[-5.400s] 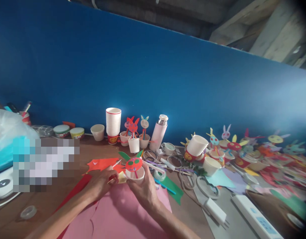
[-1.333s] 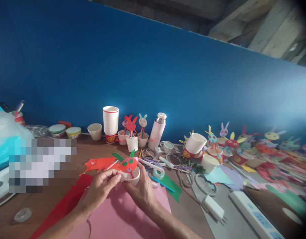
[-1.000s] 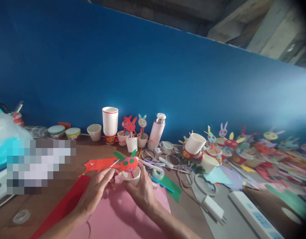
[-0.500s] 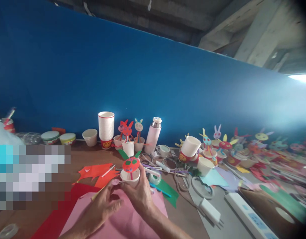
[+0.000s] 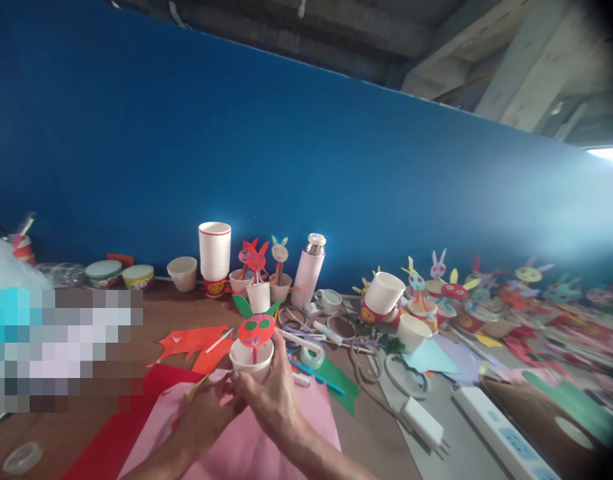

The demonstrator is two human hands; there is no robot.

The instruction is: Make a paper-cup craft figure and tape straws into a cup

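Observation:
A white paper cup (image 5: 241, 361) is in my right hand (image 5: 276, 395), its fingers and thumb wrapped round the right and near sides. Above its rim stands an orange paper face (image 5: 256, 331) with green eyes and green pointed ears, on a thin dark pink stalk that runs down into the cup. My left hand (image 5: 206, 410) is closed, its fingertips brought together against the lower near side of the cup beside my right thumb. Whatever these fingertips pinch is hidden. Under both hands lies a pink paper sheet (image 5: 301, 445).
Red paper (image 5: 114, 413) and orange scraps (image 5: 189, 340) lie left. Behind stand stacked cups (image 5: 215, 250), finished paper rabbits (image 5: 257, 260) and a pink flask (image 5: 310, 270). Right are tape (image 5: 312, 357), a charger (image 5: 421, 425), a power strip (image 5: 504, 433) and more rabbit cups (image 5: 420, 307).
The cup with the orange face has shifted slightly left and tilted its opening more toward me. My left fingertips have closed in at its near side; the small pink piece by them is now hidden.

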